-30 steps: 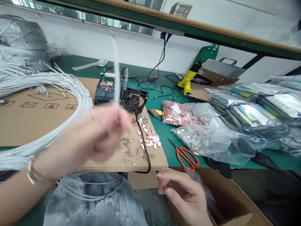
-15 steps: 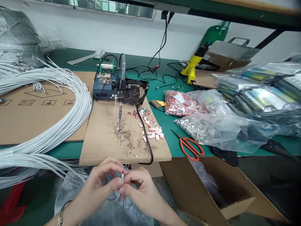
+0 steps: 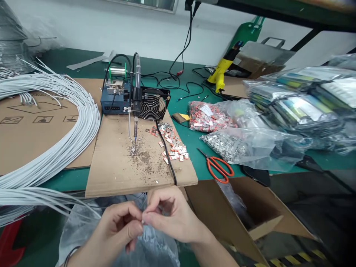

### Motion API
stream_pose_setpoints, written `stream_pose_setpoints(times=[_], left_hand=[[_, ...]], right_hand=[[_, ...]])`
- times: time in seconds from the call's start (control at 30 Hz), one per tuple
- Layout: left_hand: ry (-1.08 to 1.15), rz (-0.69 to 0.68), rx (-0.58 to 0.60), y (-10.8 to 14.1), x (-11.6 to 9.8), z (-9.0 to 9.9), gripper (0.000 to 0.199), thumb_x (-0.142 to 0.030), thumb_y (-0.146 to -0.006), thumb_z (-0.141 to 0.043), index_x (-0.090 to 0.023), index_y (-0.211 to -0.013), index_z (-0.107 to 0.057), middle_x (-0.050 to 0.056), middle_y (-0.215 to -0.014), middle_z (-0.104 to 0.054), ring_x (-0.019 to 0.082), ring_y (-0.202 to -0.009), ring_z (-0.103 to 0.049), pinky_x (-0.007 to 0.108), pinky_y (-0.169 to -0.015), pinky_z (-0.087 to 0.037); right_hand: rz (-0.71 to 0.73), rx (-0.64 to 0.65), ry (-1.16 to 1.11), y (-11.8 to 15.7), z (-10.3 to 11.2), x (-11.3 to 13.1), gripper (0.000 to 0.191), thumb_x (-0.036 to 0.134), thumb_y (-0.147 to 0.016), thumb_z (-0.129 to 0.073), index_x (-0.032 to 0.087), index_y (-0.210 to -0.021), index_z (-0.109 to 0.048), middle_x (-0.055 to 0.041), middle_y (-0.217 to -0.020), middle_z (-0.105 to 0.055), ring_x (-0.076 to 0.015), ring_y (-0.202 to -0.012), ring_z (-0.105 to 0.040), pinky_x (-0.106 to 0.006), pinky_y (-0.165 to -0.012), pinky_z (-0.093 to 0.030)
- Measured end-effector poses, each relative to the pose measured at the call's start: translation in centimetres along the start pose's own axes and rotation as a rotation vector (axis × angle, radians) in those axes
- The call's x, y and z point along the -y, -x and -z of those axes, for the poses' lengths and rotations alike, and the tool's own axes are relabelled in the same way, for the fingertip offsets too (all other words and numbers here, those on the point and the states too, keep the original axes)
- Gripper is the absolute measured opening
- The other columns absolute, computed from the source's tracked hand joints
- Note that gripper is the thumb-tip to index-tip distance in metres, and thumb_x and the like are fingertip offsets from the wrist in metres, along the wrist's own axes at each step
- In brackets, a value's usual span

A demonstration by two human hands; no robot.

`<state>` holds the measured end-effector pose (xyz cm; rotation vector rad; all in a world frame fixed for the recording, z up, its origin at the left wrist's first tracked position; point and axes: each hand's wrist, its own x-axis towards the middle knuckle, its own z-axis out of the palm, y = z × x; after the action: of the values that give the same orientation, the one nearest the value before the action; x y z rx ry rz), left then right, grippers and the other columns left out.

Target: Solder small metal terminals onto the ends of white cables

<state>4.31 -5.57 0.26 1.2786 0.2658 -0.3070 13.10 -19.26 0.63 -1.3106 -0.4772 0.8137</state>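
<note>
Fingertip to fingertip, my two hands meet low in the head view, in front of the cardboard sheet's near edge. My left hand (image 3: 121,224) is closed around the end of a white cable (image 3: 142,221), of which only a small pale bit shows between the fingers. Thumb and forefinger of my right hand (image 3: 168,215) pinch at that same cable end; the tip itself is hidden. Beyond them a soldering iron (image 3: 136,98) stands clamped upright, its tip pointing down over the cardboard sheet (image 3: 111,174). Small metal connectors (image 3: 178,152) lie loose to its right.
A thick coil of white cables (image 3: 83,126) spreads at left. Behind the iron are a blue soldering station (image 3: 111,102) and a fan (image 3: 151,107). Orange-handled scissors (image 3: 218,168), a bag of red-and-silver connectors (image 3: 207,116) and a bag of metal parts (image 3: 228,144) lie right; an open box (image 3: 222,218) is below.
My right hand has shifted its pinch onto the cable's end, covering the dark tip that showed before. My left hand has moved slightly down. The whole view has shifted a little.
</note>
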Motion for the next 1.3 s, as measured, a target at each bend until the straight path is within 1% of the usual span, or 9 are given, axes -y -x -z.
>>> stream_pose_setpoints(times=[0.17,0.27,0.43,0.73,0.83,0.9,1.1,1.2,1.3], left_hand=[[0.076,-0.079,-0.08,-0.4,0.7,0.3,0.033,-0.047,-0.077,-0.066,-0.015,-0.073,-0.06,-0.002,-0.049,-0.052,0.006,-0.038,-0.044,0.017,-0.042,-0.038],[0.098,-0.091,-0.113,-0.4,1.3,0.9,0.03,-0.045,-0.079,-0.064,-0.015,-0.076,-0.061,-0.001,-0.057,-0.056,0.006,-0.037,-0.046,0.016,-0.038,-0.037],[-0.014,-0.159,-0.176,0.1,1.9,1.5,0.027,-0.041,-0.082,-0.062,-0.015,-0.076,-0.062,-0.002,-0.05,-0.052,0.007,-0.039,-0.047,0.017,-0.041,-0.038],[-0.305,-0.287,-0.194,0.1,1.3,1.9,0.015,-0.027,-0.087,-0.057,-0.018,-0.08,-0.066,-0.001,-0.061,-0.053,0.008,-0.049,-0.049,0.017,-0.047,-0.039],[-0.411,-0.384,-0.242,0.0,1.2,2.0,0.01,-0.021,-0.086,-0.058,-0.02,-0.082,-0.067,-0.001,-0.065,-0.054,0.009,-0.055,-0.051,0.017,-0.052,-0.039],[-0.365,-0.417,-0.245,-0.3,1.1,2.0,0.011,-0.022,-0.086,-0.058,-0.02,-0.079,-0.067,-0.001,-0.063,-0.054,0.009,-0.055,-0.052,0.017,-0.051,-0.039],[-0.127,-0.27,-0.07,-0.9,-0.1,2.2,0.027,-0.037,-0.081,-0.063,-0.015,-0.065,-0.062,0.0,-0.058,-0.058,0.01,-0.052,-0.053,0.017,-0.051,-0.042],[-0.194,-0.174,0.02,-0.8,-0.8,2.7,0.026,-0.033,-0.083,-0.062,-0.014,-0.066,-0.065,0.003,-0.062,-0.063,0.011,-0.058,-0.057,0.019,-0.057,-0.044],[-0.184,-0.118,-0.02,-0.6,-0.9,3.0,0.02,-0.03,-0.081,-0.064,-0.013,-0.069,-0.067,0.004,-0.066,-0.064,0.013,-0.061,-0.057,0.02,-0.059,-0.045]], right_hand=[[-0.135,-0.073,-0.581,-1.2,-0.3,-1.9,0.035,0.041,-0.064,-0.077,0.014,-0.059,-0.057,0.0045,-0.044,-0.043,-0.0055,-0.04,-0.035,-0.018,-0.042,-0.028],[-0.018,-0.197,-0.412,-1.5,-0.1,-1.7,0.027,0.037,-0.07,-0.074,0.014,-0.064,-0.062,0.0033,-0.047,-0.047,-0.0056,-0.042,-0.035,-0.019,-0.044,-0.028],[0.084,-0.095,0.159,-0.9,0.0,-0.5,0.012,0.023,-0.072,-0.067,0.012,-0.073,-0.072,-0.0022,-0.055,-0.055,-0.01,-0.051,-0.042,-0.022,-0.047,-0.031],[0.188,-0.05,0.401,-1.0,0.2,0.9,0.012,0.013,-0.073,-0.062,0.011,-0.073,-0.073,-0.0005,-0.051,-0.053,-0.0082,-0.048,-0.041,-0.02,-0.045,-0.031],[0.219,-0.098,0.349,-1.0,-0.1,0.6,0.011,0.012,-0.071,-0.062,0.011,-0.074,-0.073,-0.0007,-0.053,-0.054,-0.0082,-0.048,-0.042,-0.02,-0.046,-0.033],[0.188,-0.079,0.157,-1.2,-0.5,-0.2,0.011,0.013,-0.07,-0.063,0.011,-0.072,-0.073,-0.0005,-0.051,-0.053,-0.0074,-0.045,-0.041,-0.019,-0.043,-0.032],[-0.149,0.137,-0.591,-2.2,-1.4,-3.2,0.022,0.036,-0.062,-0.079,0.015,-0.065,-0.072,0.0018,-0.045,-0.052,-0.0111,-0.045,-0.054,-0.023,-0.048,-0.044],[-0.209,0.179,-0.514,-2.3,-0.8,-2.9,0.025,0.036,-0.061,-0.079,0.013,-0.066,-0.07,0.0002,-0.049,-0.056,-0.0096,-0.043,-0.053,-0.02,-0.044,-0.04],[-0.095,0.084,-0.135,-1.9,0.1,-1.7,0.019,0.029,-0.071,-0.071,0.013,-0.081,-0.071,-0.0013,-0.059,-0.061,-0.0062,-0.044,-0.045,-0.018,-0.042,-0.032]])
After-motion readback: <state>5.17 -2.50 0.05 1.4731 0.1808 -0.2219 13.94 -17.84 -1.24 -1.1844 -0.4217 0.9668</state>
